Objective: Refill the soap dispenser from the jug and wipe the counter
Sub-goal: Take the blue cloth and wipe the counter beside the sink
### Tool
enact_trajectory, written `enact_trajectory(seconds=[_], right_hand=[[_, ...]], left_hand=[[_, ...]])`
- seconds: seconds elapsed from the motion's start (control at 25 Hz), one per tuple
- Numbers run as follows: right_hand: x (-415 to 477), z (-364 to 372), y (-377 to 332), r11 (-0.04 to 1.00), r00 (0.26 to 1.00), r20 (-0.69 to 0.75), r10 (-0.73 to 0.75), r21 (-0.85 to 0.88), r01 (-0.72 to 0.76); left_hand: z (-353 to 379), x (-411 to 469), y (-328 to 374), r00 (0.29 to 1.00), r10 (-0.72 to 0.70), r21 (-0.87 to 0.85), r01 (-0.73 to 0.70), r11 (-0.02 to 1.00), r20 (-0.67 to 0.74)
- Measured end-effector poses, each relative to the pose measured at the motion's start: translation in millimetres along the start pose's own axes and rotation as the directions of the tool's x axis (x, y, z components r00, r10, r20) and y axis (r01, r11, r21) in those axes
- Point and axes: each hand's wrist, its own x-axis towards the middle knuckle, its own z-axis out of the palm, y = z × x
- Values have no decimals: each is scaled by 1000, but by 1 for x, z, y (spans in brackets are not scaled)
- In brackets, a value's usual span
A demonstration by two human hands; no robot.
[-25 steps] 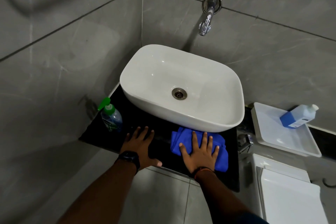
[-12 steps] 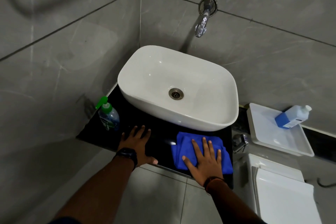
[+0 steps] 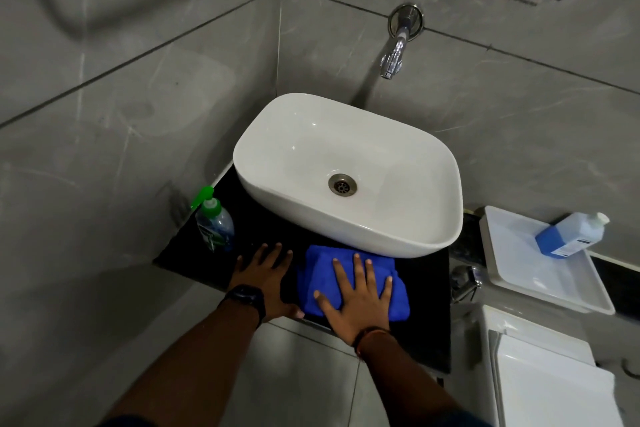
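A folded blue cloth (image 3: 315,274) lies on the black counter (image 3: 429,302) in front of the white basin (image 3: 408,243). My right hand (image 3: 356,295) presses flat on the cloth with its fingers spread. My left hand (image 3: 265,274) rests flat on the bare counter just left of the cloth, a dark watch on its wrist. The soap dispenser (image 3: 214,224), a clear bottle with a green pump, stands upright at the counter's left end, a little left of my left hand. The blue jug (image 3: 568,234) with a white cap lies tilted in a white tray (image 3: 554,288) at the right.
A chrome tap (image 3: 394,55) juts from the grey tiled wall above the basin. A small chrome valve (image 3: 464,282) sits right of the counter. A white toilet cistern (image 3: 547,381) fills the lower right. Grey tiled walls close in on the left and behind.
My right hand has slid the blue cloth to the left along the counter, close to my left hand. The left hand has stayed flat in place.
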Motion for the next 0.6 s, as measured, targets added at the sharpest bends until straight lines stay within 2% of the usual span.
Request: enact_trajectory(seconds=[0.12,0.32,0.48,0.6], right_hand=[[-7,-1,31,998,998,-15,-60,-23,59],[-18,-6,54,999,999,-51,4,-39,-6],[-30,-10,54,994,980,-168,-108,-1,109],[-38,-9,55,988,976,-153,-154,-3,155]], left_hand=[[3,0,-2,1000,-1,2,1,1000,-11],[1,0,-1,1000,9,4,-9,1000,1],[-1,-2,0,1000,5,6,-5,1000,-7],[-1,-2,-1,1000,2,4,-2,1000,-8]])
